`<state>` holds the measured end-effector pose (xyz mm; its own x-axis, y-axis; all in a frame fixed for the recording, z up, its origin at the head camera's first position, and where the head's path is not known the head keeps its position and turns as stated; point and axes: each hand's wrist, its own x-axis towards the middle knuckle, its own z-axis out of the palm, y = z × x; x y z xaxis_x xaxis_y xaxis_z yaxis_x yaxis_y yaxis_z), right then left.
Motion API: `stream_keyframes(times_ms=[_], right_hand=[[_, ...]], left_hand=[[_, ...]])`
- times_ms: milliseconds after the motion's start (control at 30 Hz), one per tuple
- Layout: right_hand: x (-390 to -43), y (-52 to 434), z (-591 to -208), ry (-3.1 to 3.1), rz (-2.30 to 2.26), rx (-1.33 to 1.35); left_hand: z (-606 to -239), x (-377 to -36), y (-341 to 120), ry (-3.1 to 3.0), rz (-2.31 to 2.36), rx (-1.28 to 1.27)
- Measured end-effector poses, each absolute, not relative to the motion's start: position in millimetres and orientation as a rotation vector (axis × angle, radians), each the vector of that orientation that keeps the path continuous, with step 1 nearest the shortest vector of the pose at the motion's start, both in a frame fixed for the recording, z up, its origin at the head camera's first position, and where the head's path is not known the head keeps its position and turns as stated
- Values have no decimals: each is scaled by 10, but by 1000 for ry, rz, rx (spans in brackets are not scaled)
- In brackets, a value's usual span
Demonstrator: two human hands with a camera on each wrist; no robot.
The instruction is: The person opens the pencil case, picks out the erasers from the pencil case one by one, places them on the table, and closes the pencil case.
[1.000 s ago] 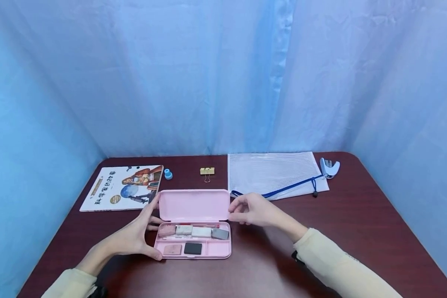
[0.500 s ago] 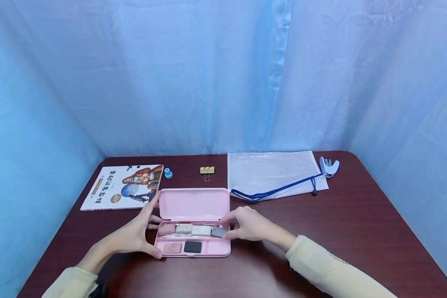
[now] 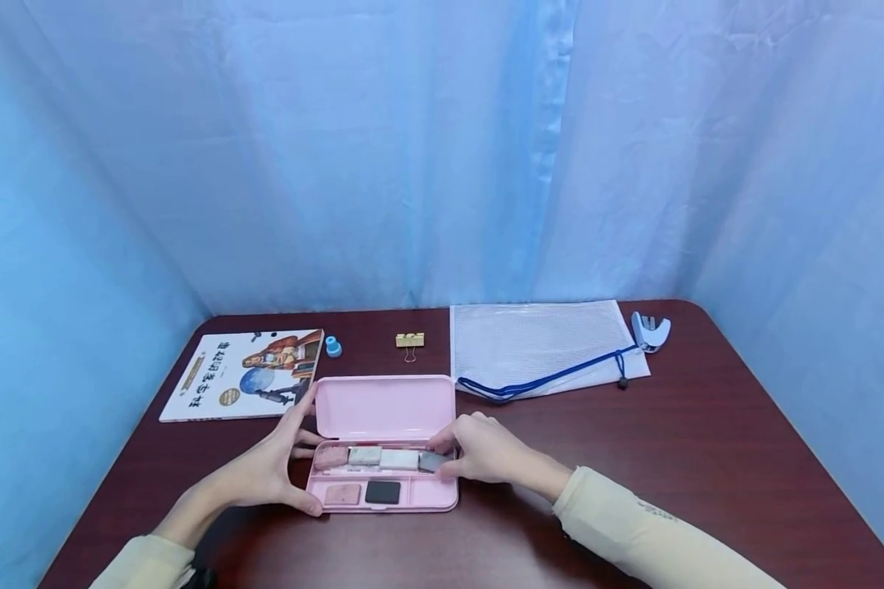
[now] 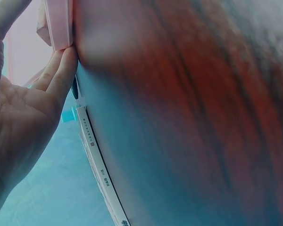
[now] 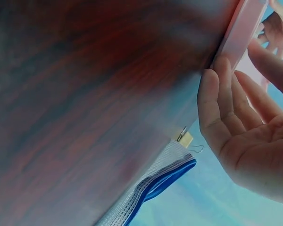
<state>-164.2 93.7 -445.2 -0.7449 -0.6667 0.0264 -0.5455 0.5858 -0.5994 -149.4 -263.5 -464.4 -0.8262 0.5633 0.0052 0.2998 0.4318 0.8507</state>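
Your left hand (image 3: 265,470) braces the left end of the open pink pencil case (image 3: 383,446) at lower centre of the head view, thumb on the front corner and fingers spread up to the lid, so that grip is wide and pressing rather than closed. Your right hand (image 3: 486,450) sits at the case's right end, fingers curled over the grey eraser (image 3: 433,462); I judge a light pinch, though the fingertips hide the contact.

The eraser should be light, slightly rubbery and non-fragile; take it by its 2 long sides. The case looks like thin stiff plastic that may slide on the table (image 3: 707,442).

Count: 1 case, 4 erasers in the back row, 2 in the front, 1 book (image 3: 245,375), 1 mesh pouch (image 3: 538,348), 1 binder clip (image 3: 409,341), 1 small blue item (image 3: 332,346), 1 staple remover (image 3: 651,330).
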Motion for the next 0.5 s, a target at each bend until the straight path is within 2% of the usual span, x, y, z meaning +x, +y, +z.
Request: stream_keyframes(times_ms=[500], right_hand=[[-1674, 909, -4462, 2591, -904, -995]], left_hand=[[-4642, -1496, -2617, 2427, 1333, 732]])
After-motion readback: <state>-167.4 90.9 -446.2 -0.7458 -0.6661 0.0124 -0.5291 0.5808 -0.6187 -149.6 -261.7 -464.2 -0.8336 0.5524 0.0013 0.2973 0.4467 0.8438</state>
